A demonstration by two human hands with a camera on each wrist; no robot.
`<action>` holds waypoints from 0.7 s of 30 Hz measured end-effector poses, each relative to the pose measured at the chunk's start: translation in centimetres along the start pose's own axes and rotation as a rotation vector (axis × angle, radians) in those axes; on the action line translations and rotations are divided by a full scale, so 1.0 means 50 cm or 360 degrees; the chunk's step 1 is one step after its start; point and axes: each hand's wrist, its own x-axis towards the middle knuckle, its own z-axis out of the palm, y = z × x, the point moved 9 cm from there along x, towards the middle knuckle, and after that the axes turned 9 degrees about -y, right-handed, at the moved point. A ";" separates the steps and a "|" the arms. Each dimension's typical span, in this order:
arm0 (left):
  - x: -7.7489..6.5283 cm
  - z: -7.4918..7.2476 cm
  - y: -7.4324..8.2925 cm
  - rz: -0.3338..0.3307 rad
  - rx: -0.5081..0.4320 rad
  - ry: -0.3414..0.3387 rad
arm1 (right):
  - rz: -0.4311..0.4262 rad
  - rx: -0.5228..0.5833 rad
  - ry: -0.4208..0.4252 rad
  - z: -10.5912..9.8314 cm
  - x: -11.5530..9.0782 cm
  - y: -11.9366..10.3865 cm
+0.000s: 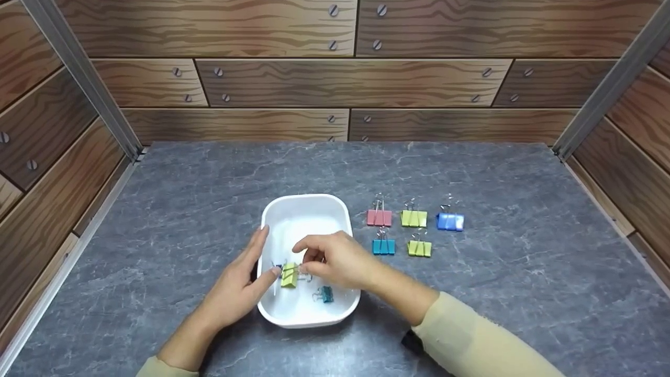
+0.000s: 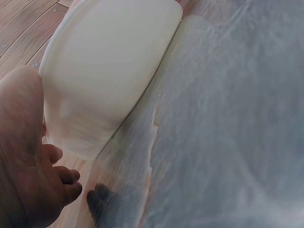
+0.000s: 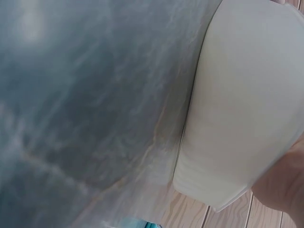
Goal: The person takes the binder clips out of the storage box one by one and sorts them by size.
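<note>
A white plastic tub [image 1: 306,197] stands on the table. My left hand [image 1: 235,287] holds its left wall, fingers along the outside and thumb over the rim. Inside, a yellow binder clip [image 1: 289,276] lies just right of that thumb, with a dark blue piece partly hidden behind it. Over the tub, my right hand [image 1: 340,260] has its thumb close to the yellow clip's wire handle, the index finger apart from the thumb. A teal binder clip [image 1: 327,294] lies lower right in the tub. The wrist views show mainly the tub's outer wall [image 2: 109,61].
Right of the tub, binder clips stand in two rows: red [image 1: 379,218], yellow [image 1: 414,219] and blue [image 1: 450,222] behind, teal [image 1: 383,247] and yellow [image 1: 420,248] in front. Wood-patterned panels [image 1: 345,81] enclose the grey marbled table [image 1: 523,251].
</note>
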 end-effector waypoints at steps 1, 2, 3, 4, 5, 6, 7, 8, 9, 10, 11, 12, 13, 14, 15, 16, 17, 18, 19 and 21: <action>0.000 0.000 -0.001 -0.0005 -0.0001 -0.0003 | 0.0011 -0.0022 -0.0018 0.002 0.000 0.000; 0.000 0.000 0.000 -0.0007 0.0001 -0.0003 | 0.0020 -0.0043 -0.0037 0.004 0.000 0.000; -0.001 0.000 0.000 -0.0007 0.0003 -0.0003 | 0.0027 -0.0063 -0.0054 0.007 0.000 0.000; -0.001 0.000 0.000 -0.0004 0.0007 -0.0001 | 0.0036 -0.0081 -0.0069 0.009 0.000 0.000; -0.001 -0.001 0.000 -0.0002 0.0011 0.0001 | 0.0045 -0.0097 -0.0084 0.011 0.000 0.001; -0.001 -0.001 0.000 0.0001 0.0013 0.0004 | 0.0054 -0.0114 -0.0098 0.014 0.001 0.001; -0.001 -0.001 0.001 0.0005 0.0016 0.0005 | 0.0064 -0.0131 -0.0109 0.016 0.000 0.001; -0.001 -0.001 0.002 0.0007 0.0020 0.0005 | 0.0074 -0.0144 -0.0118 0.017 0.000 0.002; 0.000 -0.001 0.002 0.0009 0.0023 0.0006 | 0.0081 -0.0161 -0.0122 0.017 0.000 0.002; 0.000 -0.002 0.002 0.0011 0.0025 0.0006 | 0.0090 -0.0180 -0.0127 0.018 0.000 0.003; 0.000 -0.002 0.003 0.0013 0.0026 0.0006 | 0.0100 -0.0197 -0.0133 0.018 0.000 0.003; 0.001 -0.002 0.003 0.0015 0.0028 0.0006 | 0.0112 -0.0214 -0.0139 0.019 0.000 0.004; 0.001 -0.002 0.003 0.0015 0.0030 0.0007 | 0.0124 -0.0228 -0.0144 0.019 0.000 0.004; 0.000 -0.002 0.002 0.0013 0.0031 0.0006 | 0.0136 -0.0239 -0.0150 0.019 0.000 0.005; 0.000 -0.002 0.002 0.0013 0.0030 0.0006 | 0.0145 -0.0248 -0.0155 0.019 0.001 0.006; 0.000 -0.002 0.001 0.0011 0.0026 0.0003 | 0.0149 -0.0256 -0.0163 0.019 0.001 0.006; 0.000 -0.001 0.000 0.0010 0.0024 0.0001 | 0.0152 -0.0260 -0.0168 0.020 0.001 0.006; 0.000 -0.001 0.000 0.0010 0.0021 -0.0001 | 0.0151 -0.0263 -0.0169 0.020 0.001 0.006; 0.000 -0.001 -0.001 0.0010 0.0019 -0.0003 | 0.0146 -0.0262 -0.0167 0.019 0.000 0.005; 0.000 0.000 -0.001 0.0014 0.0016 -0.0003 | 0.0134 -0.0255 -0.0154 0.018 0.000 0.003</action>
